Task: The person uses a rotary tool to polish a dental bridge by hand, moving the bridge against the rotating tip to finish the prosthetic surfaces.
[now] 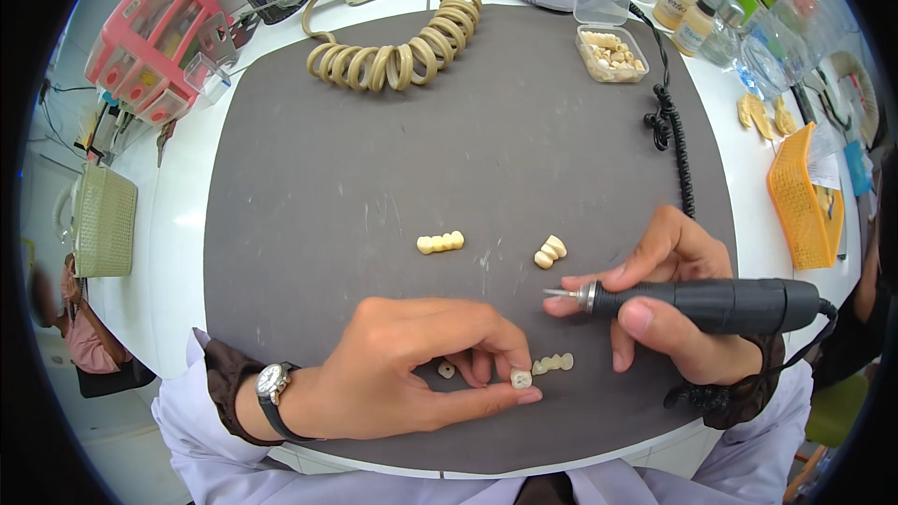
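My left hand [398,360] pinches a small white dental crown [521,379] between thumb and fingertip, its hollow side toward me. In my right hand [687,341] lies a black rotary handpiece [720,306], its pointed metal bur [562,293] aimed left and apart from the crown. Close behind the crown lies a pale, translucent dental bridge [555,363]. Another small crown [446,370] rests on the mat, partly under my left fingers. Farther off are a cream dental bridge [441,242] and a shorter tooth-shaped bridge [550,252].
A dark grey mat [318,187] covers the white table. On it stand a clear box of teeth [613,54] and a coiled beige hose [393,61]. The handpiece's black cord [678,140] runs down the right. Pink drawers [154,37] stand left, an orange basket [804,196] right.
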Demonstrator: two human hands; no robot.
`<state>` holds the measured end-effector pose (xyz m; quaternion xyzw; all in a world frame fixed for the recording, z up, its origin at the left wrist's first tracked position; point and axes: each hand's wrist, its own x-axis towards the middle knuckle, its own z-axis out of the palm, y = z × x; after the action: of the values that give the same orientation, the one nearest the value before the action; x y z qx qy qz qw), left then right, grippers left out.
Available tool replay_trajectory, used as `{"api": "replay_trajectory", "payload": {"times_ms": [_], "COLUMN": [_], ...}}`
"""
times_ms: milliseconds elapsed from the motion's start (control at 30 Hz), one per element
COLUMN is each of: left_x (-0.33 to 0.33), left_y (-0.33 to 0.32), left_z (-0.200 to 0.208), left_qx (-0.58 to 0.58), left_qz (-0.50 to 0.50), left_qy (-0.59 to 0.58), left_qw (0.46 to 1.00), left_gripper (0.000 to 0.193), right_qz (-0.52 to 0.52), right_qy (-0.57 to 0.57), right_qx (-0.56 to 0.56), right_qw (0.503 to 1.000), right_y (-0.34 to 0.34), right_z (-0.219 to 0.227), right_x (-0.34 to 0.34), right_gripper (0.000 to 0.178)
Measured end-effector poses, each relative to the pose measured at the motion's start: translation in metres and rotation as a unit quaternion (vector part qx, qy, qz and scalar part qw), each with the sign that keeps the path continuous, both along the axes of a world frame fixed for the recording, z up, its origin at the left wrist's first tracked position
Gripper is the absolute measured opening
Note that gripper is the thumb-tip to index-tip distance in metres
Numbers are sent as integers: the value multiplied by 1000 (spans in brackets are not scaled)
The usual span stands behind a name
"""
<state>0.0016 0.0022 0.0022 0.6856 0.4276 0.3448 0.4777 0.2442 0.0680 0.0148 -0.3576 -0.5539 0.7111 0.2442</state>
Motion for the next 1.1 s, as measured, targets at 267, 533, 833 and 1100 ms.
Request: {"api": "replay_trajectory", "payload": {"times_ms": [267,533,833,1100], "left_x": [-1,-1,-5,-2], "left_y": [0,2,3,2], "left_z": [-3,-4,-11,-15], "left_qx": [-26,-12,24,45], "left_qz": [-1,7,-50,-38], "left_qy": [11,27,39,25], "left_qw": [1000,1000,998,998], "left_gripper": [16,19,21,23], "right_qz": [27,109,169,176], "right_qy": [1,83,68,53], "right_qx": [-3,320,287,270], "right_qw": [1000,938,940,945], "right_y": [-1,-8,6,6], "right_z": [-3,-15,-18,-15], "right_x": [1,-6,-5,-5], "right_gripper": [22,20,18,16]}}
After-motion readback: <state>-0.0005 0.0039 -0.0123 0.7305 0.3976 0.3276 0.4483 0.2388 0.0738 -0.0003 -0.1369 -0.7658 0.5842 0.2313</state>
